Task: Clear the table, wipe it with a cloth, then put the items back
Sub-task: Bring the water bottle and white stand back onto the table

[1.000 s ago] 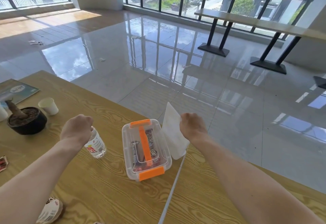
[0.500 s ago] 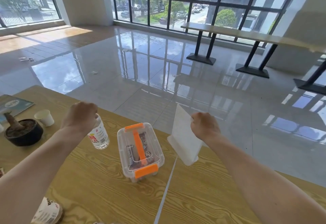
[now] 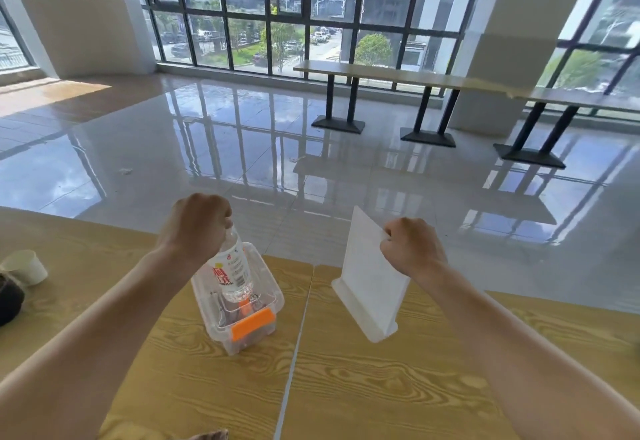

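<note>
Wood table [image 3: 381, 387]: clear box [image 3: 244, 340], paper cup [image 3: 27, 266], pot [image 3: 8, 301].

blocked: clear box [image 3: 239, 322] mid-table, bottle [image 3: 232, 273] low over it; white stand [image 3: 370, 287] to its right; paper cup [image 3: 26, 266], dark pot [image 3: 8, 301] far left | free: gap between box and stand; near table [image 3: 381, 387] wood

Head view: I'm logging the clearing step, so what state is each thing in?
water bottle, gripped at its top by the left hand, held above the clear box
clear box, lid on, resting on the table
white sign stand, top edge pinched by the right hand, tilted
paper cup, standing on the table, untouched
</note>
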